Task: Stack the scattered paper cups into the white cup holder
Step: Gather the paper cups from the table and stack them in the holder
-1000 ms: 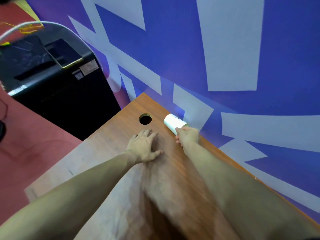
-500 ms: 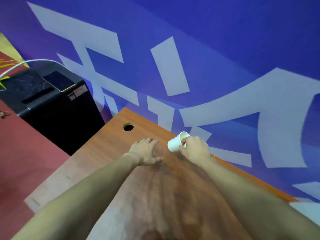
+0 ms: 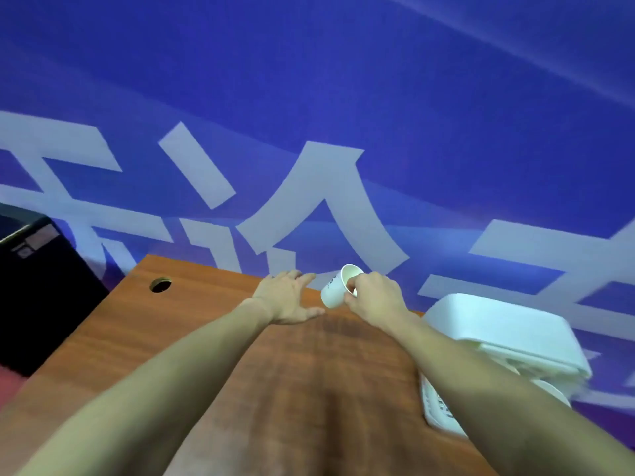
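Observation:
My right hand [image 3: 372,298] grips a white paper cup [image 3: 338,286] by its rim, thumb inside the mouth, lifted and tilted above the far edge of the wooden table [image 3: 206,355]. My left hand [image 3: 287,297] lies flat on the tabletop just left of the cup, fingers spread. A bulky white plastic object [image 3: 508,331], perhaps the cup holder, sits at the right table edge, partly hidden behind my right forearm.
A round cable hole [image 3: 160,285] is in the table's far left corner. A black cabinet [image 3: 37,286] stands left of the table. A blue wall with pale lettering runs right behind the table. A white ribbed part [image 3: 438,410] lies beside my right forearm.
The view swung right, bringing the white object into sight. My right hand carried the cup rightward and turned its mouth more upward. My left hand stayed pressed on the table.

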A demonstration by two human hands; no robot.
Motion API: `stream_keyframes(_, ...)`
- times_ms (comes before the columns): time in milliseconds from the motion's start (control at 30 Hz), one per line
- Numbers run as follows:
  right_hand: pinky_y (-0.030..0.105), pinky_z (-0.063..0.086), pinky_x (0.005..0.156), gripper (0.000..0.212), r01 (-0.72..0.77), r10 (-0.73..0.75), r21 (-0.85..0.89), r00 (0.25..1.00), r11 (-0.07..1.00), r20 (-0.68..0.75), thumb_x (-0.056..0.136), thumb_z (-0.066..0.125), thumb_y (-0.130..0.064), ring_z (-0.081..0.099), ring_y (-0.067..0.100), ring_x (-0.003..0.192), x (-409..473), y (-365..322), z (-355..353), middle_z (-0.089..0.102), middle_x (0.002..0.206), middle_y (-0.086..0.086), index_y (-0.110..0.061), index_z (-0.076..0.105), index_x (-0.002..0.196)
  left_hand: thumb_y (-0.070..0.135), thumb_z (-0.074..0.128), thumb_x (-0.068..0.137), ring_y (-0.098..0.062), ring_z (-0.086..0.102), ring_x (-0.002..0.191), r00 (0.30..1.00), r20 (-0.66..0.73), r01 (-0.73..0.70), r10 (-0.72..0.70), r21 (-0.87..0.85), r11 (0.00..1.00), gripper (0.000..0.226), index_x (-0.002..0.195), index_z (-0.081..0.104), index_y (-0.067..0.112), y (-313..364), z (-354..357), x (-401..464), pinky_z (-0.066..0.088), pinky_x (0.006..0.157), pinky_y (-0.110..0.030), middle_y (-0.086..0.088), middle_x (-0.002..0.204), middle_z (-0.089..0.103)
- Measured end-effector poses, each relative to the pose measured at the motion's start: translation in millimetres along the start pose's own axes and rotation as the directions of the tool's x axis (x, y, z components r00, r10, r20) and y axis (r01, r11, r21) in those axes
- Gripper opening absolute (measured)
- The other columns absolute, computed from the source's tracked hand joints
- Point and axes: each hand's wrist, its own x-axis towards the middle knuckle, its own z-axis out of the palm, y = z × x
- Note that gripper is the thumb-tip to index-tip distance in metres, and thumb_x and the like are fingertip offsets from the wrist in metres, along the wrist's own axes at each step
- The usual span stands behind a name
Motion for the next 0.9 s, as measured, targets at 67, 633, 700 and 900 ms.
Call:
stream_keyframes(67,0.031,0.033,0.063,0.019,-0.037,0.037,-0.004,0.999,0.999,-0.008,0.089,0.05,-0.03,0.058,0.03,0.081,-21.1,26.8,-9.0,0.05,0.076,0.002,-0.019,0.066,0.091,0.078,0.044,0.081,-0.022,0.031,0.141,0.999,0.002,-0.047,0.047,0.015,0.999,0.09,0.154,0.019,0.031,36.2,-3.5,3.8,0.029,0.112,-0.043,-0.001,0.154,0.032)
stream_keyframes(633,0.031,0.038,0.061,0.021,-0.348,0.347,0.002,0.936,0.938,-0.057,0.087,0.052,-0.033,0.06,0.03,0.084,-193.4,238.6,-53.0,0.063,0.083,0.007,-0.018,0.066,0.086,0.078,0.043,0.081,-0.022,0.029,0.142,0.898,0.03,-0.438,0.438,0.147,0.887,0.087,0.153,0.021,0.032,301.2,7.2,29.6,0.028,0.11,-0.045,-0.001,0.156,0.029)
stream_keyframes(700,0.03,0.036,0.059,0.021,-0.366,0.366,-0.014,0.93,0.93,-0.033,0.087,0.052,-0.033,0.06,0.03,0.08,-210.0,256.5,-54.6,0.059,0.077,0.005,-0.017,0.066,0.085,0.077,0.044,0.082,-0.022,0.028,0.142,0.874,0.027,-0.482,0.485,0.165,0.86,0.086,0.152,0.023,0.031,322.4,11.7,30.2,0.028,0.111,-0.045,-0.002,0.155,0.031)
stream_keyframes(900,0.03,0.033,0.06,0.019,-0.333,0.341,-0.159,0.94,0.929,0.026,0.087,0.051,-0.031,0.054,0.029,0.072,-239.1,285.2,-49.3,0.051,0.067,0.0,-0.018,0.064,0.082,0.073,0.045,0.082,-0.023,0.028,0.141,0.809,0.017,-0.573,0.587,0.243,0.783,0.083,0.151,0.027,0.029,362.7,25.8,31.0,0.028,0.109,-0.045,-0.005,0.154,0.032)
